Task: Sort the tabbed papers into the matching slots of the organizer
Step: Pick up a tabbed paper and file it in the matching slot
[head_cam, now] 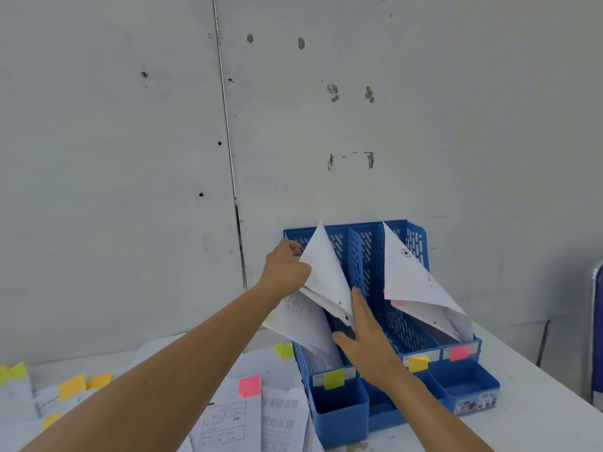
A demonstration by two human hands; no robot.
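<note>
A blue organizer (368,256) with several slots stands against the wall; its fronts carry a green tab (333,379), a yellow tab (418,363) and a pink tab (459,352). My left hand (287,269) grips a white sheet (323,272) at the leftmost, green-tabbed slot, where other papers (300,321) lean out. My right hand (365,331) lies with straight fingers against the lower edge of those sheets and the slot divider. Pink-tabbed papers (414,285) sit in the rightmost slot.
Loose papers with a pink tab (249,385), orange tabs (72,386) and green tabs (284,350) lie spread on the white table (538,402) at the left. The wall is directly behind the organizer. A chair edge (597,321) shows at the far right.
</note>
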